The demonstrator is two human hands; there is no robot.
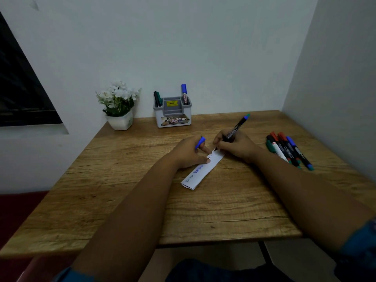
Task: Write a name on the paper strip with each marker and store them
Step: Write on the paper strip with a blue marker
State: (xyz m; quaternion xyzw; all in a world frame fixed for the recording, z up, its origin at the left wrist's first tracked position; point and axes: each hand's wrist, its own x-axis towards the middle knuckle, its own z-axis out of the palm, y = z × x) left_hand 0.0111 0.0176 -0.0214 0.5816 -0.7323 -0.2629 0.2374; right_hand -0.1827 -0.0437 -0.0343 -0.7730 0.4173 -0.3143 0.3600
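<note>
A white paper strip [200, 171] lies slanted on the wooden table [126, 200], with names written on it in black and blue. My left hand [190, 152] presses the strip down with its fingertips and holds a blue marker cap [200, 142]. My right hand [234, 145] grips a black marker with a blue end [237, 127], its tip on the strip's far end. A grey-white pen holder [173, 117] stands at the back with a blue marker [184, 93] and two dark markers [157, 98] in it.
Several loose markers [289, 149] with red, blue, green and black caps lie on the table at the right. A white pot of white flowers [119, 106] stands left of the holder. Walls close in behind and on the right.
</note>
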